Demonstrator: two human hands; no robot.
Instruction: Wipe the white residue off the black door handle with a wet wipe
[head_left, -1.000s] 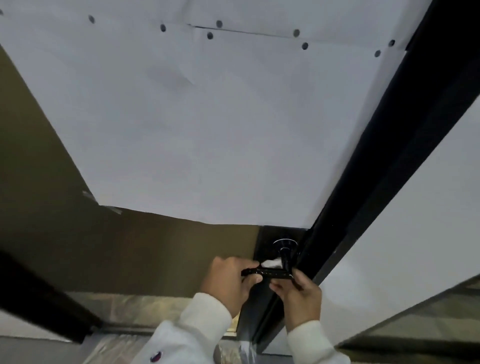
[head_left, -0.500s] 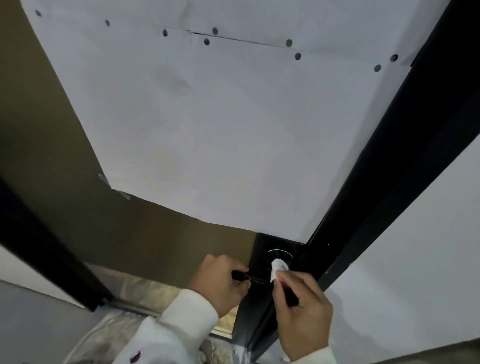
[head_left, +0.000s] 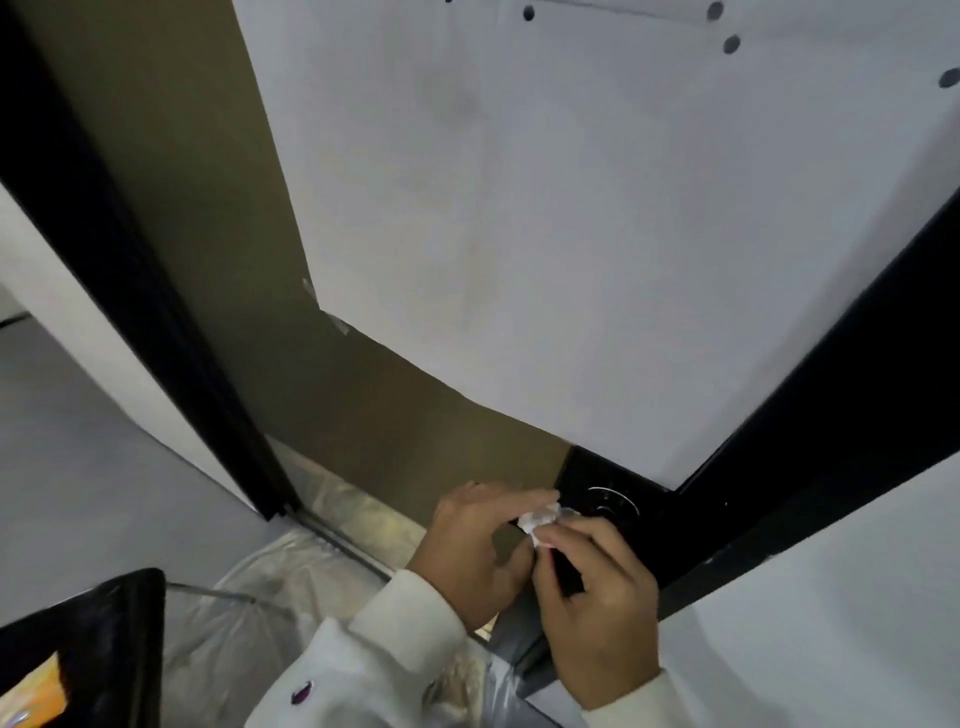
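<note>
The black door handle sticks out from a black lock plate at the door's right edge; only a short dark stretch shows between my hands. My right hand pinches a crumpled white wet wipe against the handle, fingers wrapped around the lever. My left hand curls beside it on the left, touching the wipe and the handle's free end. Any white residue is hidden under the wipe and fingers.
White paper covers most of the brown door. A black door frame runs diagonally on the right, another black post on the left. Clear plastic sheeting lies on the floor; a black object sits bottom left.
The view has swung left and down. My right hand slid the wipe from the handle's base out along the lever toward my left hand, which now covers the handle's end.
</note>
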